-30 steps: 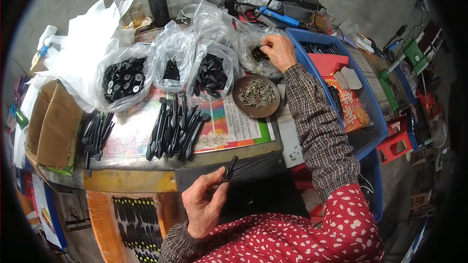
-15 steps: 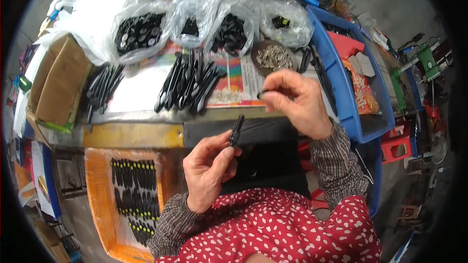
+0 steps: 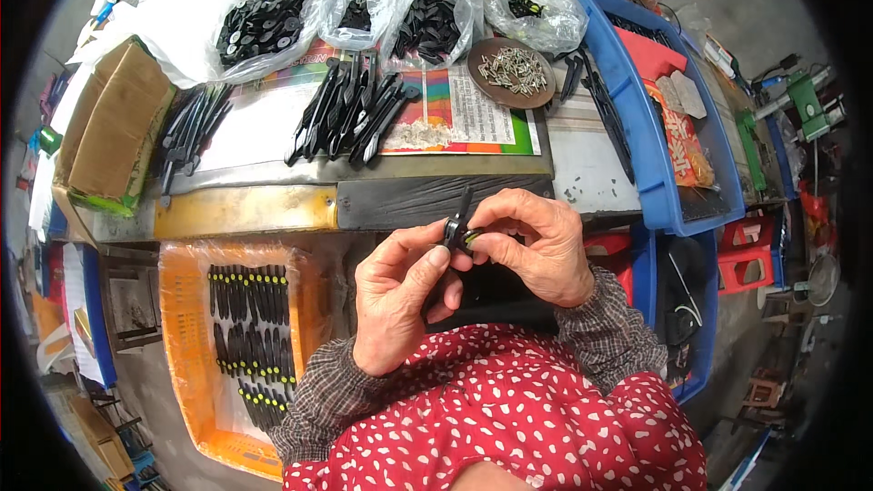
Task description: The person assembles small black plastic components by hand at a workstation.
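Observation:
In front of my chest, my left hand [image 3: 391, 295] is closed round a slim black plastic piece [image 3: 456, 225], its thin end pointing up. My right hand [image 3: 538, 250] pinches a small black part with a yellow-green spot [image 3: 472, 237] against the side of that piece. Fingers cover much of both, so how they join cannot be made out. Below and to the left, an orange crate [image 3: 178, 345] lined with clear plastic holds rows of black pieces with yellow-green dots [image 3: 250, 294].
On the bench [image 3: 436, 200] lie bundles of long black parts [image 3: 346, 114]. Behind them stand clear bags of black parts [image 3: 259, 29]. A brown dish [image 3: 486, 91] holds small metal pins. At left is an open cardboard box [image 3: 114, 132]; at right, a blue bin [image 3: 650, 177].
My right hand has come down and left with the small part, bringing it against the piece in my left hand. The view has tilted downward slightly.

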{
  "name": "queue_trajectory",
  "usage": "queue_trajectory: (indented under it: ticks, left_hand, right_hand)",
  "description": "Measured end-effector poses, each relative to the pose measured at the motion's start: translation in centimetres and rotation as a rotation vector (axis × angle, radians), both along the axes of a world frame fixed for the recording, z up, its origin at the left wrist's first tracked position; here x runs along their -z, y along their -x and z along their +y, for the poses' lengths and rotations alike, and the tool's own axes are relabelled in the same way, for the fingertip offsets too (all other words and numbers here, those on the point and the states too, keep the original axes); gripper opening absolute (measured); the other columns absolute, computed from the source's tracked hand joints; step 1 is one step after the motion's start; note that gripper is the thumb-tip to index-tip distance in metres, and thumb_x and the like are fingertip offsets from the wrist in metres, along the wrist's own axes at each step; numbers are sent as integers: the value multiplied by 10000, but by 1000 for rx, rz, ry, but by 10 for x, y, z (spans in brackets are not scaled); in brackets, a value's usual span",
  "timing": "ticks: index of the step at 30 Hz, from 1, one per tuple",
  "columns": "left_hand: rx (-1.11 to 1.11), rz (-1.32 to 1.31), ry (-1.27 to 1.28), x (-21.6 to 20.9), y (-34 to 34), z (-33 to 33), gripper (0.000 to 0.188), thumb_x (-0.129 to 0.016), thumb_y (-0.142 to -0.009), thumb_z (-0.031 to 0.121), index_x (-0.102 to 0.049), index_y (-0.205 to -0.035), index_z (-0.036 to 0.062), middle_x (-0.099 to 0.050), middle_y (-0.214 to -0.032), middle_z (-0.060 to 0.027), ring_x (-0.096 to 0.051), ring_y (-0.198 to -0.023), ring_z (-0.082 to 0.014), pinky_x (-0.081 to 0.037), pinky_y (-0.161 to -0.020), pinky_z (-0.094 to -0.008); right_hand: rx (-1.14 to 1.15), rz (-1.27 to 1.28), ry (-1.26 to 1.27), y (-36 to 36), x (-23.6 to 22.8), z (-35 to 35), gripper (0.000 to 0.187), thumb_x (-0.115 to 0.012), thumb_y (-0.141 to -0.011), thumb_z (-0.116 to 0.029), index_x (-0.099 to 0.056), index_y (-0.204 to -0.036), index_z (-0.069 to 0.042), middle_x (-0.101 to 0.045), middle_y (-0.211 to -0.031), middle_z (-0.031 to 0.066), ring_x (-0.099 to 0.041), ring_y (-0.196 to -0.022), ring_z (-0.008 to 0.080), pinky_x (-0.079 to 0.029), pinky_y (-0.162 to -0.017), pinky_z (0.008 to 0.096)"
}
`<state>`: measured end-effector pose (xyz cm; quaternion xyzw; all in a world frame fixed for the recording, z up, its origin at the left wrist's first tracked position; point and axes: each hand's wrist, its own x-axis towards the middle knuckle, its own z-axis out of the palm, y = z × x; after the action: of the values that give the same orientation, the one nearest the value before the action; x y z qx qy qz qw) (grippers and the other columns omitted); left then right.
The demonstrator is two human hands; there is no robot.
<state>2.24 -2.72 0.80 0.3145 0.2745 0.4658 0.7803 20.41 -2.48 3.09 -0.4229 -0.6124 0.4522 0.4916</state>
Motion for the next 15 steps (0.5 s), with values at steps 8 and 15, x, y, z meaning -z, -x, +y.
queue_trajectory:
  ticks: [8, 15]
  left_hand:
    - [26, 9, -5, 2, -3, -4, 237, -526, -950, 83, -567, -1183, 61, -641, -893, -144, -563, -571, -144, -337, -396, -200]
    - [34, 23, -6, 3, -7, -5, 233, -522, -948, 73, -569, -1175, 54, -641, -881, -144, -559, -559, -146, -337, -391, -199]
  right_hand:
    - [38, 12, 30, 0, 1, -8, 143, -648, -846, 15, -595, -979, 27, -631, -890, 56, -643, -750, 95, -527, -640, 221]
    - [22, 37, 11, -1, 8, -9, 127, -638, -854, 25, -581, -968, 21, -617, -872, 37, -632, -751, 85, -519, -626, 211]
